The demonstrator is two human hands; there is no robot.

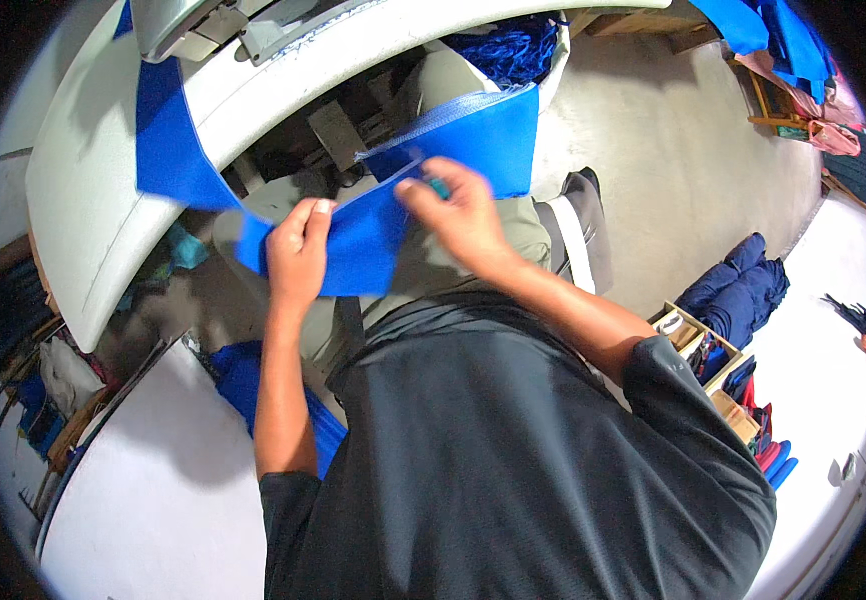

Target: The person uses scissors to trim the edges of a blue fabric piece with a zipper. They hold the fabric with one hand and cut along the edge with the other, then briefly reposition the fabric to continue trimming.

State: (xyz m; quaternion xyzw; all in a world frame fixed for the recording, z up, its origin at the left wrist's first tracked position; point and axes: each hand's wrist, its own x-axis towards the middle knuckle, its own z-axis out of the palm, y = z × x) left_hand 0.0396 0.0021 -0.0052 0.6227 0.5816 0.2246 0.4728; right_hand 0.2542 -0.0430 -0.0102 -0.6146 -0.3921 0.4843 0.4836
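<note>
Above my lap, my left hand (298, 252) grips a piece of blue fabric (358, 248) by its upper edge, thumb on top. My right hand (460, 215) is closed at the right end of that edge, thumb and forefinger close to the cloth. A small teal thing (439, 187) shows between its fingers; blur hides its kind. A longer blue strip (175, 135) hangs over the edge of the white table (83, 230) and runs down toward my left hand. Beyond my right hand, another blue panel with a pale stitched edge (498, 140) lies over my knee.
Part of a sewing machine (188, 25) stands on the table. A pale bag of blue thread scraps (508, 50) sits under the table edge. At right are a wooden box (728, 375) of small items and a dark blue bundle (738, 285) on a white surface.
</note>
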